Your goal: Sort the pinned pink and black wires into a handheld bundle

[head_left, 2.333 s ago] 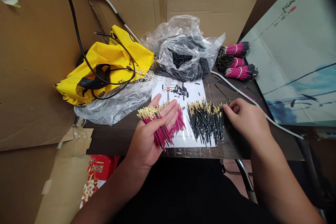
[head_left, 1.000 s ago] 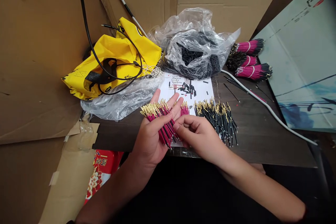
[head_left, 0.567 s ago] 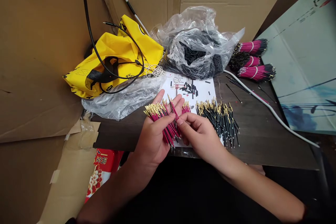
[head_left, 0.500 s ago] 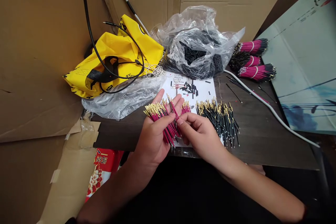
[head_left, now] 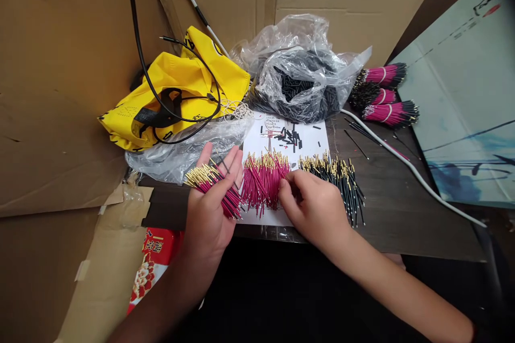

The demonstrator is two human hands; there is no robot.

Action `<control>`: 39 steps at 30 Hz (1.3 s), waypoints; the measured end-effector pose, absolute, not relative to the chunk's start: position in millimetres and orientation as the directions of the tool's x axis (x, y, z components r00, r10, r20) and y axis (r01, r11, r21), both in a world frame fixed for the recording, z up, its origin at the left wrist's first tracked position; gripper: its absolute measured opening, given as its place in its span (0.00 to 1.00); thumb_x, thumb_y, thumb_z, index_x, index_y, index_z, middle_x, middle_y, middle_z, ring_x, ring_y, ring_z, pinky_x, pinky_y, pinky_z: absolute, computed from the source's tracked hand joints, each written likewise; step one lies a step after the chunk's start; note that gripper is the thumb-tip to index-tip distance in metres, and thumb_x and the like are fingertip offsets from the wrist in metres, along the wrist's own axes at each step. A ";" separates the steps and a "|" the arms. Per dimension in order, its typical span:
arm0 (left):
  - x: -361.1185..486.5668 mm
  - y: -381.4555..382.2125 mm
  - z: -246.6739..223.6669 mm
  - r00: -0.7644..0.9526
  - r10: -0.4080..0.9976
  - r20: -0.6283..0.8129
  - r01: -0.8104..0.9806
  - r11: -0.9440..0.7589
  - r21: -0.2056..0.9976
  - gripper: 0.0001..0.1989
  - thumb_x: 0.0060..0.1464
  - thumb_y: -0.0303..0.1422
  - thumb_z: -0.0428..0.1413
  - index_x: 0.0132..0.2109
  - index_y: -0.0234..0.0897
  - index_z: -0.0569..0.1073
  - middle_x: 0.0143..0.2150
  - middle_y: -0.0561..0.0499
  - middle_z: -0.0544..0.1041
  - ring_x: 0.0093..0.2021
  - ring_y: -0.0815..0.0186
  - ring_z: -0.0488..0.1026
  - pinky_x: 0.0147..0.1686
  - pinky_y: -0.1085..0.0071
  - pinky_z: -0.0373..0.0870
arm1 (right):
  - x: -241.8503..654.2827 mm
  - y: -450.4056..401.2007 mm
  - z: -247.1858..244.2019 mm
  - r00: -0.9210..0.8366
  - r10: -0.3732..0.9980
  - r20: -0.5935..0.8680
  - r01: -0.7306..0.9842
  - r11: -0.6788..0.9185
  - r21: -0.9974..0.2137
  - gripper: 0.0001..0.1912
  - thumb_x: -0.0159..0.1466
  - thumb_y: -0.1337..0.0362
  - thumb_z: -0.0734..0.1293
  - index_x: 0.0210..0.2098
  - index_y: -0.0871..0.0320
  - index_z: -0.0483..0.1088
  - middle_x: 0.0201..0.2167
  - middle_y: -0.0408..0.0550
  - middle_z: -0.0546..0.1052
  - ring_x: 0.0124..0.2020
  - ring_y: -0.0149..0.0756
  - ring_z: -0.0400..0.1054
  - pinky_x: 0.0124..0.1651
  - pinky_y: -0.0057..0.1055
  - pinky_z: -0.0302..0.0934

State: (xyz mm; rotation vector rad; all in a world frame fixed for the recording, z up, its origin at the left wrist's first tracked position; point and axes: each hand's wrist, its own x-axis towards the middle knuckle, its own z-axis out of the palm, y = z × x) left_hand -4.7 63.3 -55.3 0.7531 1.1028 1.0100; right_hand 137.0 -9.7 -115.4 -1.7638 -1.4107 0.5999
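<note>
My left hand (head_left: 211, 211) holds a bundle of pink and black wires (head_left: 215, 185) with gold tips, its thumb across them and fingers stretched behind. One dark wire (head_left: 224, 163) sticks out apart from the bundle near the fingertips. My right hand (head_left: 309, 198) has its thumb and index finger curled together at the right edge of a pile of pink gold-tipped wires (head_left: 261, 182); what lies between the fingertips is hidden. Beside it, a pile of black gold-tipped wires (head_left: 341, 185) reaches partly behind the right hand. Both piles lie on a white paper (head_left: 251, 136).
Short black tubes (head_left: 292, 136) lie on the paper. Behind are an open plastic bag of black tubes (head_left: 298, 83) and a yellow bag (head_left: 173, 86) with a black cable. Tied pink-and-black bundles (head_left: 390, 112) and a white cable (head_left: 406, 153) are at the right.
My left hand has moved left with its bundle, away from my right hand, uncovering the pink pile. My right hand has shifted slightly right and down, to the pile's edge.
</note>
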 end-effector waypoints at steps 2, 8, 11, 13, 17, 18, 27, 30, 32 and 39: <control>-11.8 61.7 -56.9 0.123 0.920 -0.371 -0.266 0.391 0.881 0.44 0.58 0.20 0.58 0.74 0.47 0.49 0.62 0.45 0.74 0.67 0.61 0.64 0.68 0.65 0.60 | 136.7 -6.2 -119.0 0.237 0.967 0.095 0.764 -0.125 -0.633 0.14 0.69 0.60 0.59 0.30 0.59 0.68 0.25 0.49 0.73 0.22 0.31 0.59 0.26 0.34 0.42; -15.9 53.8 -53.9 0.186 0.880 -0.436 -0.270 0.473 0.839 0.43 0.58 0.21 0.57 0.74 0.51 0.48 0.63 0.45 0.73 0.67 0.59 0.65 0.70 0.60 0.57 | 131.8 -0.5 -118.6 0.184 0.978 0.101 0.872 -0.115 -0.476 0.18 0.71 0.57 0.58 0.29 0.58 0.68 0.24 0.49 0.73 0.19 0.29 0.57 0.26 0.35 0.34; -12.3 50.4 -49.6 0.250 0.861 -0.444 -0.272 0.502 0.821 0.44 0.58 0.20 0.57 0.74 0.51 0.47 0.62 0.44 0.74 0.67 0.57 0.65 0.70 0.57 0.56 | 134.2 -3.0 -110.7 0.190 0.973 0.133 0.805 -0.077 -0.588 0.20 0.72 0.54 0.58 0.28 0.58 0.67 0.25 0.48 0.72 0.22 0.30 0.59 0.27 0.34 0.39; -9.6 48.1 -48.5 0.284 0.848 -0.447 -0.270 0.518 0.812 0.44 0.59 0.20 0.57 0.74 0.51 0.46 0.63 0.44 0.73 0.67 0.57 0.64 0.70 0.56 0.55 | 135.0 -5.0 -105.9 0.135 0.984 0.116 0.652 0.000 -0.758 0.19 0.72 0.54 0.59 0.29 0.58 0.67 0.24 0.46 0.72 0.24 0.29 0.60 0.28 0.33 0.45; -4.1 43.5 -51.1 0.334 0.829 -0.448 -0.275 0.541 0.795 0.44 0.60 0.21 0.56 0.74 0.53 0.44 0.65 0.45 0.71 0.68 0.57 0.62 0.70 0.54 0.56 | 129.4 -6.9 -103.1 -0.018 1.000 0.016 0.247 0.020 -0.969 0.17 0.71 0.54 0.61 0.31 0.58 0.70 0.22 0.41 0.69 0.23 0.27 0.58 0.28 0.30 0.50; -2.7 42.6 -51.9 0.346 0.825 -0.446 -0.277 0.544 0.792 0.45 0.61 0.21 0.56 0.74 0.53 0.43 0.65 0.45 0.70 0.68 0.56 0.62 0.70 0.53 0.57 | 127.3 -6.9 -103.6 -0.032 0.999 -0.007 0.191 0.000 -0.982 0.16 0.71 0.54 0.62 0.33 0.58 0.71 0.22 0.40 0.69 0.23 0.27 0.57 0.28 0.30 0.50; 5.9 44.4 -52.0 0.331 0.829 -0.451 -0.315 0.548 0.775 0.44 0.62 0.20 0.54 0.75 0.50 0.41 0.65 0.43 0.70 0.68 0.58 0.63 0.70 0.54 0.57 | 125.7 -8.6 -106.3 0.032 0.999 0.036 0.140 0.031 -0.990 0.13 0.70 0.61 0.62 0.31 0.59 0.70 0.23 0.39 0.67 0.25 0.27 0.57 0.30 0.30 0.52; 6.8 45.7 -54.3 0.313 0.838 -0.448 -0.315 0.536 0.783 0.45 0.62 0.21 0.55 0.74 0.54 0.41 0.66 0.44 0.68 0.69 0.58 0.62 0.70 0.53 0.55 | 129.5 -11.6 -108.2 0.064 0.998 0.029 0.165 0.018 -0.986 0.12 0.69 0.63 0.63 0.29 0.59 0.69 0.22 0.38 0.65 0.24 0.26 0.56 0.29 0.29 0.51; 8.4 45.1 -56.3 0.313 0.845 -0.435 -0.323 0.525 0.788 0.45 0.61 0.21 0.55 0.74 0.55 0.40 0.67 0.44 0.68 0.69 0.57 0.61 0.70 0.52 0.54 | 131.0 -13.6 -109.7 0.060 0.998 0.001 0.139 -0.007 -0.990 0.12 0.69 0.63 0.63 0.28 0.59 0.68 0.21 0.38 0.64 0.23 0.25 0.56 0.28 0.29 0.50; 16.6 41.5 -60.3 0.324 0.863 -0.388 -0.356 0.491 0.795 0.41 0.61 0.21 0.54 0.74 0.50 0.47 0.63 0.43 0.72 0.68 0.56 0.63 0.69 0.53 0.57 | 127.9 -21.7 -110.1 0.056 0.998 -0.028 0.087 -0.033 -0.996 0.15 0.71 0.59 0.61 0.30 0.58 0.70 0.22 0.39 0.67 0.24 0.26 0.58 0.29 0.29 0.52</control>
